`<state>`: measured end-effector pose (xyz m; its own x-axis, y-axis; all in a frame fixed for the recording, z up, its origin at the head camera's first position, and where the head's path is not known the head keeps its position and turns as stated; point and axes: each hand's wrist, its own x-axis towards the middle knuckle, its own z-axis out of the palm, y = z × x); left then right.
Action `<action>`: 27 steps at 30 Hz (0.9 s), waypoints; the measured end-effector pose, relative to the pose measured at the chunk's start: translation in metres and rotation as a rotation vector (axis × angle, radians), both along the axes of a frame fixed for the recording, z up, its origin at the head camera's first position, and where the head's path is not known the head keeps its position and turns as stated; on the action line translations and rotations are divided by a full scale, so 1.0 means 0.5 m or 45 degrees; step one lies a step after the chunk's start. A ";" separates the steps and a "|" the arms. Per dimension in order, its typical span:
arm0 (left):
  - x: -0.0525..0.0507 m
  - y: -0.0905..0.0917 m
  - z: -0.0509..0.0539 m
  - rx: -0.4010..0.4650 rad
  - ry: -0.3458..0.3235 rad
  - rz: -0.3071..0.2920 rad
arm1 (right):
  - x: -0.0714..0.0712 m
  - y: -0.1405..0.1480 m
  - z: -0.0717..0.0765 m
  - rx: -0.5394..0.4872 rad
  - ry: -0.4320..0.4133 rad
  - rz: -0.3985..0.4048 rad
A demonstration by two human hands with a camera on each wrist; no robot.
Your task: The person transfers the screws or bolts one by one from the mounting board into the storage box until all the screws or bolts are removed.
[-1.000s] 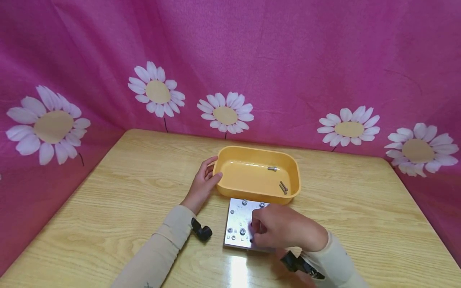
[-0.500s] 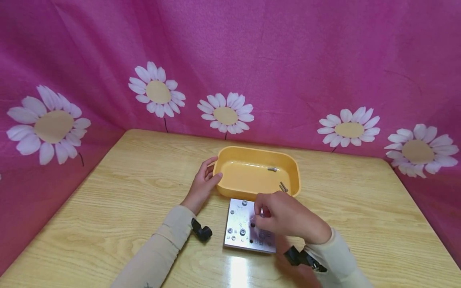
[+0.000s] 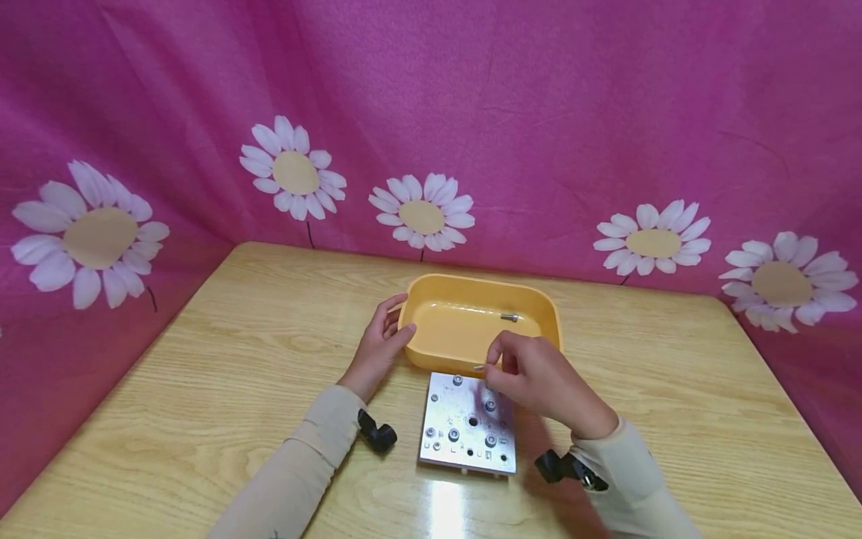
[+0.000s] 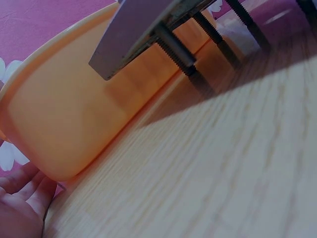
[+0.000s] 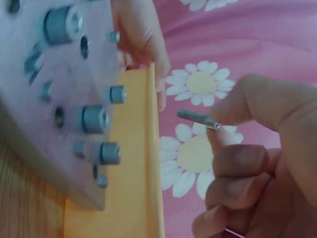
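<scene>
My left hand (image 3: 377, 346) grips the left end of a yellow plastic bin (image 3: 438, 361), thumb over the rim; its fingers (image 4: 42, 191) show at the bin's corner in the left wrist view. My right hand (image 3: 548, 378) is raised above the bin's near edge and the plate's far right corner. Between thumb and index finger it pinches a small metal screw (image 5: 198, 118), whose end shows in the head view. Below lies a silver metal plate (image 3: 447, 408) with several socket head screws and open holes. Threaded screw ends (image 4: 176, 49) stick out beneath it.
One loose screw (image 3: 509, 317) lies in the bin's right part; my right hand covers the bin's near right corner. The wooden table (image 3: 269, 337) ends at a pink flowered cloth (image 3: 525, 135) behind and at both sides.
My right hand has moved up and away from over the plate towards the bin, and a screw now shows in its fingertips. The left hand, bin and plate have stayed put.
</scene>
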<state>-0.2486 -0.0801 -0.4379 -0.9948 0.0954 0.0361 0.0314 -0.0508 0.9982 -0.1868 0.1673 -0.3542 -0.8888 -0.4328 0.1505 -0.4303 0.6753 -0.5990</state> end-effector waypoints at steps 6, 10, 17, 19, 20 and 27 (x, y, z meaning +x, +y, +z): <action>-0.009 0.000 -0.018 -0.006 0.015 0.039 | -0.014 0.005 -0.008 -0.057 -0.004 -0.137; -0.008 0.000 -0.018 -0.002 0.011 0.042 | -0.026 0.013 -0.017 -0.084 0.068 -0.189; -0.008 0.003 -0.018 0.006 0.008 0.039 | -0.052 0.031 -0.037 -0.119 0.089 -0.255; -0.009 0.004 -0.017 0.003 0.010 0.042 | -0.060 0.033 -0.041 -0.135 0.098 -0.266; -0.009 0.005 -0.017 0.003 0.010 0.042 | -0.064 0.034 -0.043 -0.143 0.101 -0.273; -0.010 0.004 -0.018 0.003 -0.004 0.062 | -0.093 0.031 -0.060 -0.183 0.120 -0.267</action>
<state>-0.2537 -0.0782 -0.4469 -0.9984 0.0469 0.0328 0.0304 -0.0514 0.9982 -0.2332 0.1827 -0.3842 -0.9359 -0.2092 0.2833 -0.3485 0.6662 -0.6594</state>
